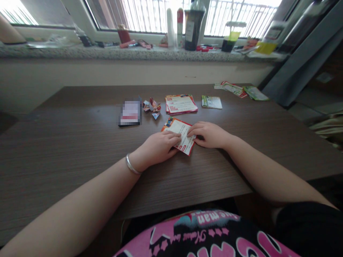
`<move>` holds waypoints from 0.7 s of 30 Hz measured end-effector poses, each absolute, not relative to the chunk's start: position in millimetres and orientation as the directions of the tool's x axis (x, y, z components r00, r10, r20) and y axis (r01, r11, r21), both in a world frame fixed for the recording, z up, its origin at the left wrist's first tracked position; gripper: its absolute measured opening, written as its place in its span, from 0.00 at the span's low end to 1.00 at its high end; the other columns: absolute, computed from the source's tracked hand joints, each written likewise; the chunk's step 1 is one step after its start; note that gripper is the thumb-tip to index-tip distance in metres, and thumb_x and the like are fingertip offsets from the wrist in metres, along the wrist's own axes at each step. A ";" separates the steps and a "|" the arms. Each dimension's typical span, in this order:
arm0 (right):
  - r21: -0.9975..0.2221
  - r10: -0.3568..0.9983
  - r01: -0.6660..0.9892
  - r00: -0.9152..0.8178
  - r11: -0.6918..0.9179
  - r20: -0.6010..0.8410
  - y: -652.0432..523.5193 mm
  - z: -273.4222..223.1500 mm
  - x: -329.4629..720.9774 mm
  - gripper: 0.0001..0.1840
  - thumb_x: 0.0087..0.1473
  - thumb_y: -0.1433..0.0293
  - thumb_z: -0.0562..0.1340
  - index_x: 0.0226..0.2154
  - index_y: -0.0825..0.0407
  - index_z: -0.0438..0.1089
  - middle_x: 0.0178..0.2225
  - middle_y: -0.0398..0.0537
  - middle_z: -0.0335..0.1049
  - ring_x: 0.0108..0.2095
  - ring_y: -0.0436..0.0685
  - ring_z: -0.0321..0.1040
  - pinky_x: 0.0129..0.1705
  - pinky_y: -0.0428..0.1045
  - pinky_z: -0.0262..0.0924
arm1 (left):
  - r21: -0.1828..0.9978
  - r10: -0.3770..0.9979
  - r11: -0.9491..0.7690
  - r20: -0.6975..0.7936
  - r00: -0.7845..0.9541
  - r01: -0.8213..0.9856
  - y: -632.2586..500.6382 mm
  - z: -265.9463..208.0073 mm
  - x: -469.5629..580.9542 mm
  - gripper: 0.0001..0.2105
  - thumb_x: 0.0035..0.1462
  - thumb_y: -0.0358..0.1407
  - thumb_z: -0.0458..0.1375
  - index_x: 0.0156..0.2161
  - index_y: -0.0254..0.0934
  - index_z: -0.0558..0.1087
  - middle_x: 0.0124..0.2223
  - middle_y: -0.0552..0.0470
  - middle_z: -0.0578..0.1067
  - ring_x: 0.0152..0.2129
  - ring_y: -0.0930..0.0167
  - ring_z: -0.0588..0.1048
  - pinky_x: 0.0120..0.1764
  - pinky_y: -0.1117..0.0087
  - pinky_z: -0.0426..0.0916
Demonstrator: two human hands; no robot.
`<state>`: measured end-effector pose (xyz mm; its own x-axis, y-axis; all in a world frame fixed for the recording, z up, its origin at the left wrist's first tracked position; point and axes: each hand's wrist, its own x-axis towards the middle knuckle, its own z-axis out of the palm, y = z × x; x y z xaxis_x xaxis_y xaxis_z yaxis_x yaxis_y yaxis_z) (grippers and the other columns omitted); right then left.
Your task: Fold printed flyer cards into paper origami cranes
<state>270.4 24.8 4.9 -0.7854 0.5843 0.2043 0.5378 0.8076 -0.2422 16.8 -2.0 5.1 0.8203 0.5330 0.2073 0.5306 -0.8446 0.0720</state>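
Observation:
A printed card (175, 126) with an orange and red border and lines of text lies slanted on the table in front of me. My left hand (160, 146), with a silver bangle at the wrist, grips its left side, fingers across the top and thumb near the lower edge. On the right edge, my right hand (207, 135) pinches the same card, fingertips on its face and thumb at its side. Just beyond, a stack of similar cards (181, 104) rests on the table. Whether more than one card is between my hands I cannot tell.
Beyond my left hand are a dark-edged blurred rectangular item (130, 112) and a crumpled colourful wrapper (152, 107). A small green-and-white stack (211, 102) and loose printed papers (235, 89) lie on the right of the table (80, 142). Bottles and cups crowd the windowsill (155, 54).

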 end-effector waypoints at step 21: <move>-0.116 0.634 0.624 -0.751 0.773 0.185 25.4 5.9 267.1 0.20 0.56 0.55 0.61 0.43 0.52 0.75 0.46 0.54 0.75 0.46 0.62 0.70 0.49 0.57 0.62 | 0.095 0.601 -0.797 0.206 0.772 0.596 -9.8 1.7 20.6 0.30 0.53 0.54 0.61 0.51 0.31 0.67 0.56 0.36 0.70 0.57 0.55 0.66 0.57 0.56 0.64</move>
<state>267.1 25.4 5.9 -0.7511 0.6337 0.1853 0.6236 0.7731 -0.1161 20.6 -9.8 1.7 0.7719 0.6014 0.2063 0.5960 -0.7974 0.0947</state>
